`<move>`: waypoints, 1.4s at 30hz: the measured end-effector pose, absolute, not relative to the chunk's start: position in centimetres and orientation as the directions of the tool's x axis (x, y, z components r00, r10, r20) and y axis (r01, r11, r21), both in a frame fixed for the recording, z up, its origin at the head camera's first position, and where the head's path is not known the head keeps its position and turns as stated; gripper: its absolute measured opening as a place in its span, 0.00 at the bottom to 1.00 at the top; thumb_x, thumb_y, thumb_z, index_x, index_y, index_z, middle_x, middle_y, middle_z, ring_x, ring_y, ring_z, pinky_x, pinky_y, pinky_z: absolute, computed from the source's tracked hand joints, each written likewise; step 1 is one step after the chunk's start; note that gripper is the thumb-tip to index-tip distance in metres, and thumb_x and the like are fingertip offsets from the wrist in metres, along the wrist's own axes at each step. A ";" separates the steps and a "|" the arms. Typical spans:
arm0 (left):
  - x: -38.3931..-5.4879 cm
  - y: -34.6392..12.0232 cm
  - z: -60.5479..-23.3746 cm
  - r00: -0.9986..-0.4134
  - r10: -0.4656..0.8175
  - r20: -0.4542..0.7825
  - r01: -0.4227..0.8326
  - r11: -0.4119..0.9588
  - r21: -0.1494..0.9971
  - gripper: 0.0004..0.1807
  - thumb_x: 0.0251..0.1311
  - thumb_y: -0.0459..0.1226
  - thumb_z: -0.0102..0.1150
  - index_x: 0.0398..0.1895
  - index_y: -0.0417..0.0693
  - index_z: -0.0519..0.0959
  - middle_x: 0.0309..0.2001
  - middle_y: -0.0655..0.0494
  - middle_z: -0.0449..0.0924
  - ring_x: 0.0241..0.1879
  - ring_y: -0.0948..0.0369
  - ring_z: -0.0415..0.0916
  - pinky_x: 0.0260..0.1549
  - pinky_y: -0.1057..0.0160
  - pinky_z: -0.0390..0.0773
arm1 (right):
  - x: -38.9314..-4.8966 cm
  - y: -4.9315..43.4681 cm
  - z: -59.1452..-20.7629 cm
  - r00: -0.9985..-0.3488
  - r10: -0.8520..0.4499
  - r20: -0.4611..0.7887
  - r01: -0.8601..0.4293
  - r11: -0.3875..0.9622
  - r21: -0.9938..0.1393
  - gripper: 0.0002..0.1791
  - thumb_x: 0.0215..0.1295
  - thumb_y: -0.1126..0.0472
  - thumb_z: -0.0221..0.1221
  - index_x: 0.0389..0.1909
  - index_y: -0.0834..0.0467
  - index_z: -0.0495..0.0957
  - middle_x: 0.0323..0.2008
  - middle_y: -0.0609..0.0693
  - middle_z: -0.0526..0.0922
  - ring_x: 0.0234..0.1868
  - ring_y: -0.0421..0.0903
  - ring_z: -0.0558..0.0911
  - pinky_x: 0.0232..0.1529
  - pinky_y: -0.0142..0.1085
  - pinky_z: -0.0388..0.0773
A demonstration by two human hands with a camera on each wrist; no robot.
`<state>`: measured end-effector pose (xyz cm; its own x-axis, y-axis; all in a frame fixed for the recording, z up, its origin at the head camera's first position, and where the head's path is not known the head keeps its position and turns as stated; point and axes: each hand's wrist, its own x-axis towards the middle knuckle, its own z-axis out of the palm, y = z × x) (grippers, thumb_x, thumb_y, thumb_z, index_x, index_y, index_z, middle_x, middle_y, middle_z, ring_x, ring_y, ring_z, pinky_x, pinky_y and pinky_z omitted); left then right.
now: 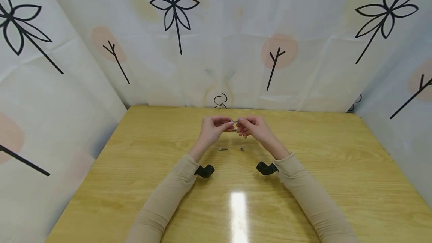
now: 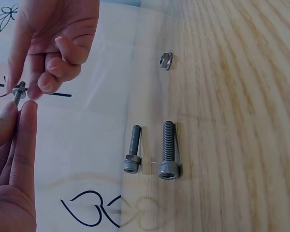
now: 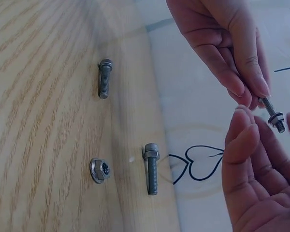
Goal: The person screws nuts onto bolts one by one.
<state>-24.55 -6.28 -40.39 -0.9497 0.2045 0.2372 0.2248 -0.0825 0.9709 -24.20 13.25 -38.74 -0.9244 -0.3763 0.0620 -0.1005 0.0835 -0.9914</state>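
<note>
My left hand point(image 1: 213, 128) pinches a small socket-head bolt point(image 3: 268, 106) by its head end between thumb and fingers, and the head itself is mostly hidden. A flange nut point(image 3: 276, 119) sits on the thread near the bolt's free tip. The right hand point(image 1: 254, 127) has thumb and forefinger curled on either side of this nut, close against it in the left wrist view. Its other fingers are bent loosely below. Both hands are raised over the far part of the table, in front of the chest.
On the wooden table point(image 1: 135, 183) lie a plain bolt point(image 2: 169, 150), a loose flange nut point(image 2: 166, 61) and, farther back, a bolt with a nut up by its head point(image 2: 132, 154). A patterned curtain point(image 1: 219, 63) stands along the back edge and both sides.
</note>
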 end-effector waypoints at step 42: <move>-24.3 -6.1 -40.3 -0.953 0.184 0.242 0.223 -0.121 0.967 0.09 0.57 0.27 0.64 0.39 0.28 0.82 0.33 0.39 0.84 0.37 0.37 0.80 0.42 0.39 0.80 | -24.2 13.4 -38.8 -0.919 -0.380 0.109 -0.132 0.035 -0.991 0.19 0.70 0.59 0.56 0.52 0.72 0.72 0.39 0.62 0.82 0.38 0.59 0.81 0.42 0.49 0.83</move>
